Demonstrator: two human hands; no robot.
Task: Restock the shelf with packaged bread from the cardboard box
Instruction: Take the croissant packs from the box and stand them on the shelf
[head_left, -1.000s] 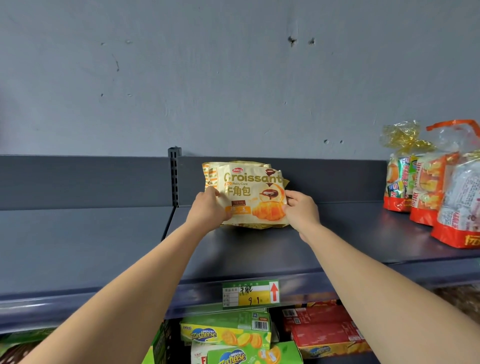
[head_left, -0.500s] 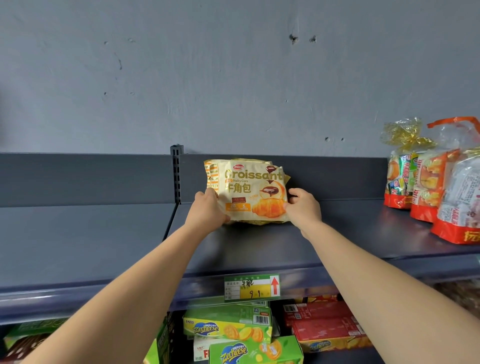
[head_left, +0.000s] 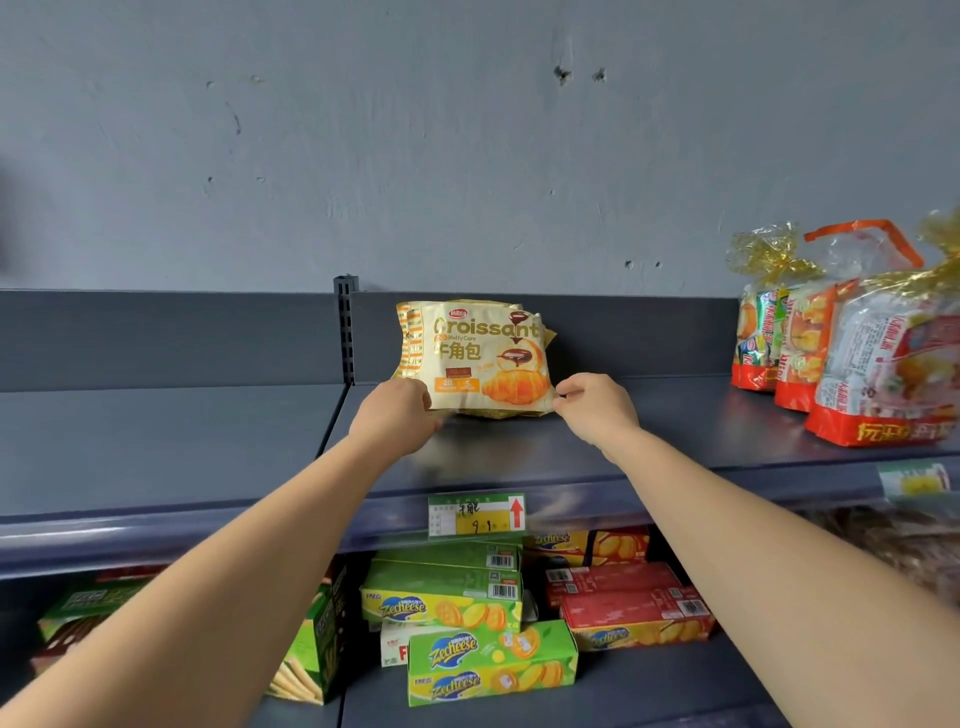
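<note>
Left hand (head_left: 397, 418): reaches up over the shelf's front edge, with the arm stretched from the lower left and the back of the hand toward the camera.
Left fingers (head_left: 425, 399): curled round the pack's lower left corner, grasping it.
Right hand (head_left: 597, 408): reaches up from the lower right, level with the left hand, the pack's width between them.
Right fingers (head_left: 563, 391): curled, with their tips right at the pack's lower right corner. I cannot tell whether they pinch it or only touch it.
Pack (head_left: 483, 353): a cream and yellow croissant pack, upright on the shelf between the two sets of fingers. Its printed face is toward the camera, its bottom edge is level with the fingertips and its top is well above them.
Rear pack (head_left: 407, 338): just behind the first, beyond the fingers. Only a striped edge shows above the left fingers, plus a sliver at the upper right.
Shelf (head_left: 519, 457): dark grey, running under both hands.
Back panel (head_left: 623, 332): a low grey panel beyond the fingers, behind both packs.
Post (head_left: 345, 332): a slotted upright, beyond and left of the left fingers.
Bags (head_left: 857, 358): clear bread bags with red bottoms and gold ties, in a row on the same shelf, well right of the right fingers.
Tag (head_left: 475, 515): a green and yellow price tag with a red arrow, on the shelf's front lip, below the fingers and between the forearms.
Green boxes (head_left: 441, 597): biscuit boxes stacked on the lower shelf, well below the left fingers.
Red boxes (head_left: 634, 608): just beside the green ones, well below the right fingers.
</note>
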